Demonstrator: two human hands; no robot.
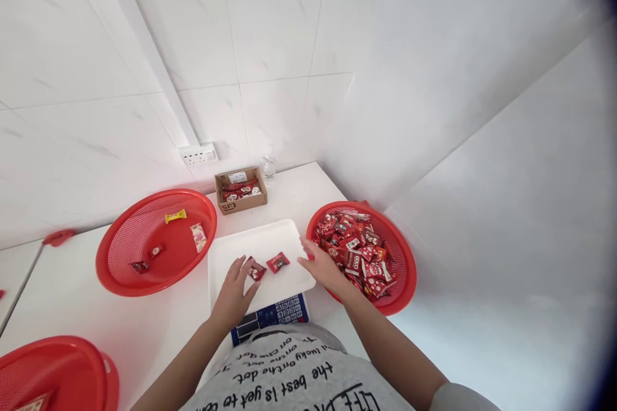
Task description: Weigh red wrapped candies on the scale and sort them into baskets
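Note:
A white tray (226, 253) sits on a scale whose blue keypad (289, 310) shows at its near edge. Two small red candy packets lie on the tray, the left one (257, 270) beside my left hand (234, 292) and the other (277, 262) near the middle. My left hand is over the tray's left part, fingers spread, its fingertips close to the left packet. Over the tray's right edge is my right hand (322, 264), fingers apart, with nothing seen in it, next to the red basket (409, 263) full of red candy packets.
At the left stands a red basket (159, 289) with a few packets, and another red basket (72, 350) is at the lower left. A cardboard box (244, 203) with red packets and a clear glass (268, 168) stand by the wall.

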